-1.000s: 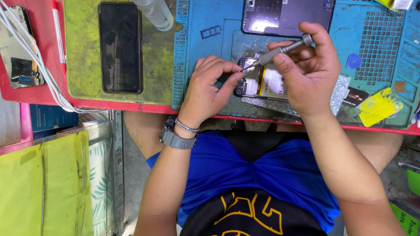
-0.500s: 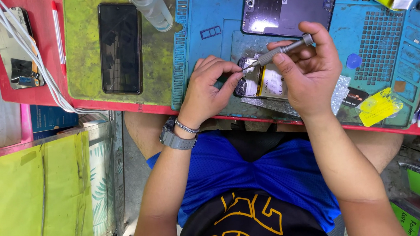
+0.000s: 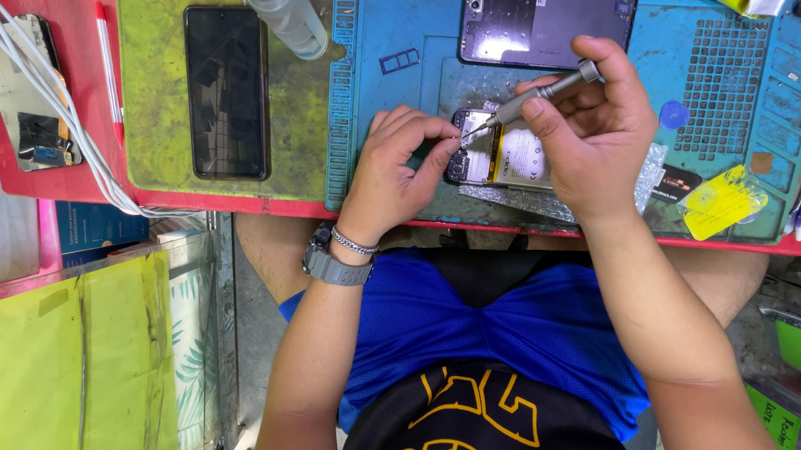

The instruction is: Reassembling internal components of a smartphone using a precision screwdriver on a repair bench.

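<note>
An opened phone (image 3: 502, 158) with its battery showing lies on the blue work mat (image 3: 391, 102) near the table's front edge. My right hand (image 3: 595, 133) grips a slim grey screwdriver (image 3: 533, 96), whose tip points at the phone's upper left corner. My left hand (image 3: 399, 166) rests on the phone's left side, with thumb and forefinger pinched close to the screwdriver tip; whether they hold a tiny part I cannot tell. A grey watch and a bracelet sit on my left wrist.
A purple phone back cover (image 3: 542, 21) lies further up the blue mat. A black phone (image 3: 227, 91) rests on a green mat beside a clear bottle (image 3: 289, 15). White cables (image 3: 48, 100), a red pen, a yellow pick (image 3: 723, 202) and tool handles at the right edge lie around.
The screwdriver tip has moved slightly closer to my left fingers. Otherwise both hands stay in place.
</note>
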